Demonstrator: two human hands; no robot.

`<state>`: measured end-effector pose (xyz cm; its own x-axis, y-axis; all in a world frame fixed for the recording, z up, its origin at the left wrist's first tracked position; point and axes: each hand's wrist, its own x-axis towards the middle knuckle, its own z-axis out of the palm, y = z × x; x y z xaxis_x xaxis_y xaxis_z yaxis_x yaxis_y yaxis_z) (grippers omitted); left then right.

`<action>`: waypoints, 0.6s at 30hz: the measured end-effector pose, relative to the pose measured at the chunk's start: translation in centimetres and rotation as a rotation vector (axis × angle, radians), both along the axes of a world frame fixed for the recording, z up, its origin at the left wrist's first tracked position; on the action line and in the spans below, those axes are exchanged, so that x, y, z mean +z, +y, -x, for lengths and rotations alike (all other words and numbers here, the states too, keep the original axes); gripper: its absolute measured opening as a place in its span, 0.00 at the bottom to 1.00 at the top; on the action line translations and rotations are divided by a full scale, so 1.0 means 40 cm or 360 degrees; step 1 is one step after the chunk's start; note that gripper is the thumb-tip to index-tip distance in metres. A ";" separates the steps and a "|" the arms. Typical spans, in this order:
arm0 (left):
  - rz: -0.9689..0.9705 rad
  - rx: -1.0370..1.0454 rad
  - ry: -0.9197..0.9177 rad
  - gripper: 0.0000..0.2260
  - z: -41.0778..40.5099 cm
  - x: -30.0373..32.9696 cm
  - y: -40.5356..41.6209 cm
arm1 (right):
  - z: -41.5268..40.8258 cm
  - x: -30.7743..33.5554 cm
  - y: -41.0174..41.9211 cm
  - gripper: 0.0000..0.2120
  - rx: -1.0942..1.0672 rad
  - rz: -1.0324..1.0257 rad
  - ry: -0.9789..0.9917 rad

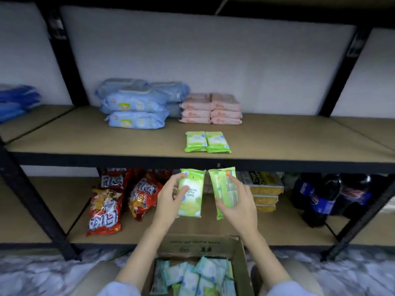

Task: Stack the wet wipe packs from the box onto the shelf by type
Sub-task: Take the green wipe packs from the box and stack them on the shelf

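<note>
My left hand [171, 195] grips a green wet wipe pack [190, 194] held upright, its printed face toward me. My right hand [237, 201] grips a second green pack [223, 189], turned edge-on. Both packs hang just below the front edge of the wooden shelf [277, 142], above the cardboard box [205, 246]. On the shelf lie two green packs side by side [207, 142]. Behind them stand stacked pink packs [211, 110] and stacked blue packs [136, 103]. Several teal and green packs [198, 276] fill the box.
Below, the lower shelf holds red snack bags [106, 210], yellow boxed goods [265, 193] and dark soda bottles [324, 195]. Black steel uprights [64, 60] frame the bay. More blue packs [15, 101] lie in the left bay. The floor is marbled grey.
</note>
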<state>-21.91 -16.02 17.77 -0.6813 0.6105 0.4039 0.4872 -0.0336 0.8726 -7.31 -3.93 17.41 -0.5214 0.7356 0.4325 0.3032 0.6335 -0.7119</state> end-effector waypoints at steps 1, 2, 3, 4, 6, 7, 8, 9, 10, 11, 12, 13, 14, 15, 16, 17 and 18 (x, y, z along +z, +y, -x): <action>-0.0045 -0.0004 0.0003 0.14 0.000 0.030 0.000 | 0.001 0.026 0.002 0.33 -0.0003 -0.0037 0.0031; -0.0088 -0.0004 0.0013 0.13 0.002 0.058 0.002 | 0.004 0.051 0.005 0.32 -0.0002 -0.0060 0.0058; -0.0128 -0.0003 0.0020 0.13 0.006 0.084 0.005 | 0.007 0.073 0.010 0.32 0.0002 -0.0073 0.0078; -0.0159 0.0005 0.0024 0.13 0.012 0.108 0.010 | 0.013 0.095 0.016 0.32 0.0010 -0.0082 0.0092; -0.0198 0.0045 0.0040 0.14 0.033 0.149 0.028 | 0.030 0.135 0.034 0.31 0.0050 -0.0083 0.0120; -0.0205 0.0066 0.0049 0.13 0.045 0.166 0.039 | 0.041 0.154 0.044 0.31 0.0070 -0.0074 0.0136; -0.0206 0.0086 0.0053 0.12 0.057 0.182 0.050 | 0.054 0.172 0.055 0.30 0.0078 -0.0066 0.0148; -0.0200 0.0107 0.0057 0.11 0.071 0.198 0.062 | 0.067 0.189 0.067 0.29 0.0071 -0.0064 0.0157; -0.0185 0.0128 0.0057 0.10 0.085 0.212 0.074 | 0.081 0.205 0.080 0.28 0.0060 -0.0058 0.0159; -0.0167 0.0155 0.0054 0.10 0.100 0.225 0.087 | 0.095 0.220 0.093 0.27 0.0049 -0.0045 0.0147; -0.0149 0.0184 0.0048 0.10 0.115 0.236 0.101 | 0.108 0.234 0.107 0.26 0.0039 -0.0024 0.0121; -0.0133 0.0210 0.0032 0.11 0.131 0.246 0.115 | 0.121 0.248 0.121 0.25 0.0028 -0.0004 0.0087; -0.0116 0.0232 0.0006 0.11 0.147 0.255 0.130 | 0.134 0.261 0.135 0.25 0.0014 0.0015 0.0046; -0.0092 0.0245 -0.0022 0.11 0.162 0.263 0.145 | 0.146 0.274 0.149 0.25 -0.0003 0.0033 -0.0001; -0.0065 0.0247 -0.0048 0.11 0.177 0.268 0.159 | 0.158 0.287 0.161 0.25 -0.0019 0.0054 -0.0051; -0.0030 0.0236 -0.0066 0.11 0.190 0.270 0.172 | 0.170 0.298 0.172 0.25 -0.0031 0.0082 -0.0100; 0.0004 0.0212 -0.0076 0.11 0.201 0.269 0.183 | 0.182 0.308 0.182 0.25 -0.0037 0.0121 -0.0146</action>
